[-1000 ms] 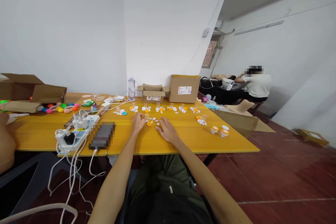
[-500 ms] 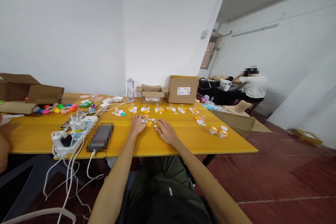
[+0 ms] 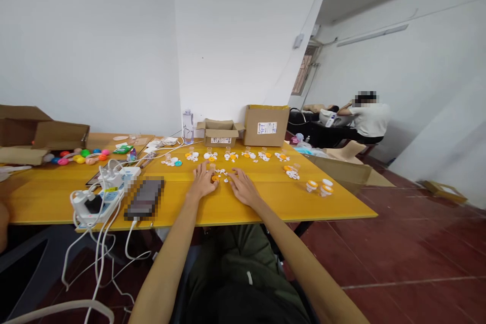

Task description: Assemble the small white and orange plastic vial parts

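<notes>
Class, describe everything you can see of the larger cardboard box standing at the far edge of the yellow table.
The larger cardboard box is plain brown corrugated card, roughly cube-shaped, upright, with its top open. A white printed label sits on its front face; the print is too small to read. It stands on the yellow table at the far edge by the white wall, just right of a smaller open box. Neither hand touches it.

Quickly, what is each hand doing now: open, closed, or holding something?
Left hand: on the yellow table, fingertips at a small orange disc; grip cannot be told.
Right hand: open, flat on the table, holding nothing.
</notes>
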Available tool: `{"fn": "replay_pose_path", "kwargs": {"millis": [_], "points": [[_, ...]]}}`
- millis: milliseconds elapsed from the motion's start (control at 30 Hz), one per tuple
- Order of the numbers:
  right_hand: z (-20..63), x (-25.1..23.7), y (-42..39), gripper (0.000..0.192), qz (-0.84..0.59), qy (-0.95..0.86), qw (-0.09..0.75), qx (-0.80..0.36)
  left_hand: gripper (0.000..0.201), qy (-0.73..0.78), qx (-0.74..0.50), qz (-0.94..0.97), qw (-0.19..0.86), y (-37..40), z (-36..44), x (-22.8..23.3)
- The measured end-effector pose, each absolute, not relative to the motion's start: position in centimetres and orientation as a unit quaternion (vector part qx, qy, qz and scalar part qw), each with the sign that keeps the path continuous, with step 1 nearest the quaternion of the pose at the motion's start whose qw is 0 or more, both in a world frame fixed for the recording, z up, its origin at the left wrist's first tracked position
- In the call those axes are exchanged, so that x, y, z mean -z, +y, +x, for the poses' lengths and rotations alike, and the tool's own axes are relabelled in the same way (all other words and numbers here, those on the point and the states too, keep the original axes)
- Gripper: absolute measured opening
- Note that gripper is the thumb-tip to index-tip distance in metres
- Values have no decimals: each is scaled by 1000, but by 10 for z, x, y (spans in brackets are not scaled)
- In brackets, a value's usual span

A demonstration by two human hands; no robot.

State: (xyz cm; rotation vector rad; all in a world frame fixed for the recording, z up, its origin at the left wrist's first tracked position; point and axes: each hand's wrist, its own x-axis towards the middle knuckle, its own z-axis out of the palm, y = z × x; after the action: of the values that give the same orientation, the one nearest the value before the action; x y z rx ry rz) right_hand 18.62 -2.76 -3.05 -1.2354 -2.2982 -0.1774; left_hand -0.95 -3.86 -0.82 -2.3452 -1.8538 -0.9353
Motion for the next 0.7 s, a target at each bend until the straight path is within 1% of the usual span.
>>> {"fn": "replay_pose_path", "kwargs": {"millis": [233, 433, 533, 700], "points": [[191, 25, -12, 42, -444, -855, 263, 51, 9, -571, 337, -748, 22, -38, -7, 6], [187, 24, -2, 40, -441, -866, 233, 27, 13, -523, 371, -766, 52, -42, -2, 0], [187, 23, 2, 41, -455, -859, 234, 19, 17, -505, 377, -774, 66, -42, 2, 0], [188, 18, 5, 44, -435, -868, 239, 17, 20, -511, 383, -765, 85, -38, 4, 0]]}}
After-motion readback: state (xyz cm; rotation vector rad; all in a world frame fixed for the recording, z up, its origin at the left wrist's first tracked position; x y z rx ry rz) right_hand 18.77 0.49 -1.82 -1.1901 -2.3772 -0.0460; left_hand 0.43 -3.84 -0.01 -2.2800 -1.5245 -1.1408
